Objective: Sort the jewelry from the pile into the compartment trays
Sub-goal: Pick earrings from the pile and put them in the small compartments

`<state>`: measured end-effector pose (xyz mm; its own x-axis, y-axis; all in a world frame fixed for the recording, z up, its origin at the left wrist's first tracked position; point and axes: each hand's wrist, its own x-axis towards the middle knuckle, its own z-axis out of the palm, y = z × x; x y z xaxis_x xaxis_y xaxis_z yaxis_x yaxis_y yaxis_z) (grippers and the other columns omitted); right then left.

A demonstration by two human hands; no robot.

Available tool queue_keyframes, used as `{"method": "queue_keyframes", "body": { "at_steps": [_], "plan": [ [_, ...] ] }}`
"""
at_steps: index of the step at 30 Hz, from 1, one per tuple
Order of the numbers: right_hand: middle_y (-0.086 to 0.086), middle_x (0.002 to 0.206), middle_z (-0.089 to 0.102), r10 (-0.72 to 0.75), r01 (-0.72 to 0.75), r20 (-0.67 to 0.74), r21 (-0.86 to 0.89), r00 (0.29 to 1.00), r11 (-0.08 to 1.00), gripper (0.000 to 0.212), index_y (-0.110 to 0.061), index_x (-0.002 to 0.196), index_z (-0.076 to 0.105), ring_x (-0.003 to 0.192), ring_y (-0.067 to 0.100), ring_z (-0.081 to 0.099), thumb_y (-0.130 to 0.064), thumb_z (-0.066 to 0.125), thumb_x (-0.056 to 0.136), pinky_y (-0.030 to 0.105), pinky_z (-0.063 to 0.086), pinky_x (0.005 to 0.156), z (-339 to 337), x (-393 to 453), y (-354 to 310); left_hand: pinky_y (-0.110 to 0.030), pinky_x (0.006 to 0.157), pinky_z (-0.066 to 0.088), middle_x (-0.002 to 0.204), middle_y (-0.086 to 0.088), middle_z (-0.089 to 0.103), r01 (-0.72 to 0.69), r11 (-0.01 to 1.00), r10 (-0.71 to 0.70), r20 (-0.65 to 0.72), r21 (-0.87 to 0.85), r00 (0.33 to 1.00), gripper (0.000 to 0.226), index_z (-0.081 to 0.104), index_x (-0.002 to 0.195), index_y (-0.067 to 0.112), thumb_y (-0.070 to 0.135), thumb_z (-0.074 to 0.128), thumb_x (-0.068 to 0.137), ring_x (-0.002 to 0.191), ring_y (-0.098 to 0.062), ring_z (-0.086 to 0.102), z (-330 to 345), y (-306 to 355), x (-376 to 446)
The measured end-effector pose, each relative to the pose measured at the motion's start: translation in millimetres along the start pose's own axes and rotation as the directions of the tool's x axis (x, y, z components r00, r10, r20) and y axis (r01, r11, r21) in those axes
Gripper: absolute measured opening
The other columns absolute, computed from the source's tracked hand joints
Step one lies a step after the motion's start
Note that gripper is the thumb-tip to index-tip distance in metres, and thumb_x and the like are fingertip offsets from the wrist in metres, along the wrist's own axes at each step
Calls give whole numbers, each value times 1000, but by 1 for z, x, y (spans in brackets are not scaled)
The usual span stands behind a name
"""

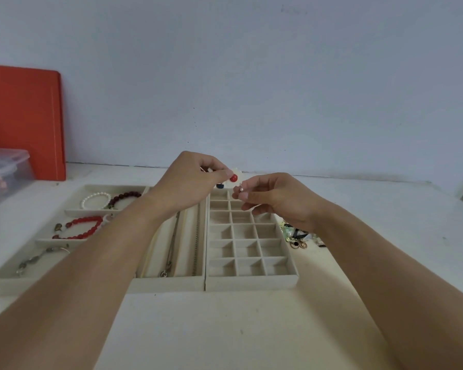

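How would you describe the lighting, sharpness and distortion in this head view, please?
Head view: soft, even lighting, no glare; wide-angle bowing at the table edge; the jewelry pile is small and soft; the earring card in the left hand is slightly blurred.
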<state>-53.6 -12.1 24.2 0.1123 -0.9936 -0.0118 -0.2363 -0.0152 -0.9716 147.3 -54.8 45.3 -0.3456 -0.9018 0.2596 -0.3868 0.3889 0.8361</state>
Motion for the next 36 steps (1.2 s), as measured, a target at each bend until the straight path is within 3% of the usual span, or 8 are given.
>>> {"method": "queue_keyframes", "body": {
  "at_steps": [7,11,16,21,24,29,31,36],
  "plan": [
    [12,108,75,15,-15,-6,21,1000,1000,20,-6,114,71,86,19,67,-15,61,100,29,53,77,1,2,1,-10,43,27,43,21,46,29,999,-28,-36,14,999,14,79,88,21,29,69,93,40,-1,39,1,-5,2],
    [10,103,75,48,-50,19,95,999,994,22,-5,111,73,85,18,66,-19,61,100,27,53,75,1,3,0,-10,42,29,61,10,60,29,999,-29,-8,31,1000,14,79,89,20,28,69,93,38,1,43,2,-6,2],
    [4,90,74,16,-10,-73,84,997,996,20,-7,105,76,80,16,66,-22,69,94,24,53,71,4,6,5,-14,42,26,38,17,39,44,998,-45,31,51,998,15,79,83,25,33,70,92,37,-5,32,1,-8,2],
    [3,86,74,3,4,-119,57,993,998,14,-8,98,76,76,14,65,-19,72,92,23,53,68,7,6,5,-12,47,33,73,5,69,35,996,-41,76,83,996,14,79,90,23,30,68,94,42,2,45,-2,-8,2],
    [1,83,76,-69,35,-234,-146,970,989,13,-10,94,78,71,10,65,-22,72,93,25,54,66,7,14,2,-5,51,34,79,17,63,28,996,-27,-12,89,1000,18,78,100,21,24,61,99,51,11,51,-7,-13,7],
    [-12,78,68,-166,-5,-190,-672,968,740,12,-25,88,76,48,-3,54,-31,68,95,10,40,48,12,48,-15,-19,82,47,86,14,57,6,1000,-4,-170,14,985,22,71,117,23,18,63,97,87,-10,63,-16,-21,12],
    [-8,87,70,-169,0,-141,-769,975,639,11,-26,89,75,56,1,57,-29,67,95,17,43,54,20,66,-14,-16,73,44,84,9,58,4,1000,-5,-225,-6,974,21,69,115,25,19,67,95,76,-5,64,-17,-23,13],
    [0,88,72,-49,-32,-58,-906,997,422,11,-22,96,77,78,17,66,-27,67,96,36,58,81,31,97,-6,-23,73,42,88,5,61,20,999,-28,-245,-36,969,24,69,116,26,21,68,93,84,-17,63,-17,-25,16]
  ]
}}
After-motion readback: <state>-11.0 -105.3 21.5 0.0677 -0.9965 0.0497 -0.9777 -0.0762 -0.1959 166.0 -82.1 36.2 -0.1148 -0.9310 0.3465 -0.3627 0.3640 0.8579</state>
